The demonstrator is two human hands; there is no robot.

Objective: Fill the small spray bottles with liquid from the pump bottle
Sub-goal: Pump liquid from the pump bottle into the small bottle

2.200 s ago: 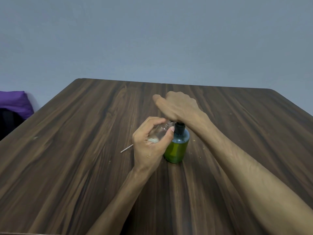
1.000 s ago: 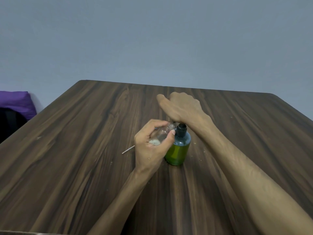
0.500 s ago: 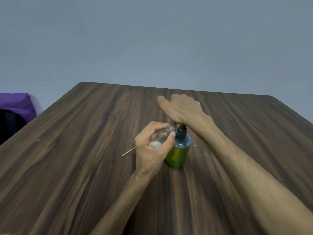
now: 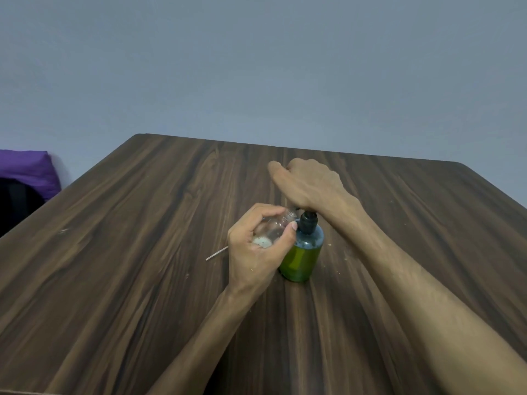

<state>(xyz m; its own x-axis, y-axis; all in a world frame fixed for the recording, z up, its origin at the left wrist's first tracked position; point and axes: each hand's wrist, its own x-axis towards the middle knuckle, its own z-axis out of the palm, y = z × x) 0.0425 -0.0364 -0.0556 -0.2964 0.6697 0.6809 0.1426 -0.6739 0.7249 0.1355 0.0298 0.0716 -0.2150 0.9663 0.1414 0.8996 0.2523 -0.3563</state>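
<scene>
Fingers of my left hand point(image 4: 256, 252) are gripping the small clear bottle point(image 4: 275, 228), tilting its mouth against the pump. My right hand point(image 4: 309, 185) is pressing down on the green pump bottle point(image 4: 302, 259) standing mid-table point(image 4: 128, 252); its fingers are hidden, so I cannot tell their curl.

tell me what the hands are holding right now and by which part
The left hand grips the small clear spray bottle around its body, tilted with its neck at the pump. The right hand presses down on the green pump bottle's pump head, holding nothing.
</scene>
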